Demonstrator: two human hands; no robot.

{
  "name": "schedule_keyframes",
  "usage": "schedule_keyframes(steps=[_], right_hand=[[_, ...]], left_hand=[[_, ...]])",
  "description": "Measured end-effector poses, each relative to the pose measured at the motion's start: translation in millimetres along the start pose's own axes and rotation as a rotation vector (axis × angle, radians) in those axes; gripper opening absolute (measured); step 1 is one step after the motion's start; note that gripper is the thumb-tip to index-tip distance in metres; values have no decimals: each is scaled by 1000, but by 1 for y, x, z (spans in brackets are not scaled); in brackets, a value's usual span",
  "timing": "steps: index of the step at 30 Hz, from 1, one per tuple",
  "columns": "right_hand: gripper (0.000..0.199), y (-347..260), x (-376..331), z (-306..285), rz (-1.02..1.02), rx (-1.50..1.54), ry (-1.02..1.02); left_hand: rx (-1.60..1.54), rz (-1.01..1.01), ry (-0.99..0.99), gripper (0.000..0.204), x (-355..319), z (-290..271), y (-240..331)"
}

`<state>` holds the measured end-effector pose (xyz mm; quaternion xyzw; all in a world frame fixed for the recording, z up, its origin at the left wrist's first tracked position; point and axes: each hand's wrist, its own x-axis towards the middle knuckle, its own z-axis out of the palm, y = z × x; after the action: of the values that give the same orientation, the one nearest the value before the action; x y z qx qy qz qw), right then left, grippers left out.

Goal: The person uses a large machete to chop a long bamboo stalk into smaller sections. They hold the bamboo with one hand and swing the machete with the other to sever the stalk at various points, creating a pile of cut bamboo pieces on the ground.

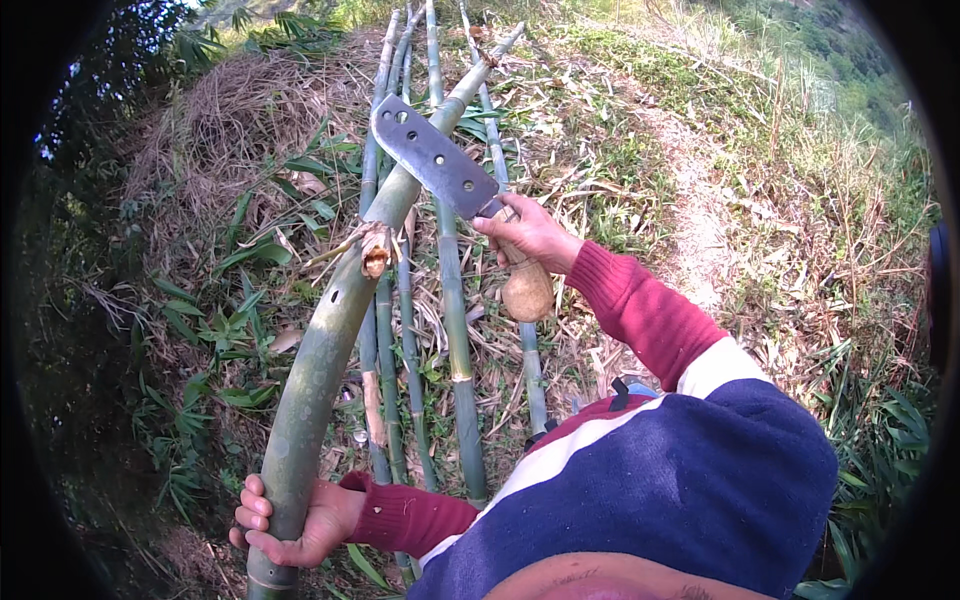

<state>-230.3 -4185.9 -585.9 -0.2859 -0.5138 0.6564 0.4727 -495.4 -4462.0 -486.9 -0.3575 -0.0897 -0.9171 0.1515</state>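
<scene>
My left hand (310, 525) is wrapped round the near, thick end of a green bamboo pole (310, 390), which slants up and away to the right. At a joint midway along the pole there is a broken branch stub (375, 262) with a pale hollow. In my right hand (535, 235) is the wooden handle (527, 292) of a cleaver-like knife, its round end pointing down. The knife's broad grey blade (435, 155), pierced with several holes, lies across the view of the pole beyond the stub; whether it touches the pole I cannot tell.
Several thinner bamboo poles (455, 330) lie lengthwise on the ground beneath the held one. Dry grass (240, 110) and cut leaves (265, 250) cover the slope at left. A trodden dirt path (700, 200) runs along the right, with dark foliage (80, 200) at the far left.
</scene>
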Motion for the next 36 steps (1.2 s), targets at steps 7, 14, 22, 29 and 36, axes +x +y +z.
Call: schedule_keyframes(steps=[7,14,22,29,36], right_hand=[[38,107,-16,-135,211,-121,208],[28,291,-63,-432,505,-594,470],[31,274,-221,-602,932,-746,1075],[44,308,-255,-612,945,-128,1112],[42,252,-204,-582,1054,-516,1053]], left_hand=[[198,-239,475,20,-61,-99,11],[410,-379,899,20,-162,-296,46],[1707,-1649,809,45,-336,-285,126],[2117,-1527,-468,49,-395,-246,-61],[1804,-1239,-1122,54,-474,-163,-344]])
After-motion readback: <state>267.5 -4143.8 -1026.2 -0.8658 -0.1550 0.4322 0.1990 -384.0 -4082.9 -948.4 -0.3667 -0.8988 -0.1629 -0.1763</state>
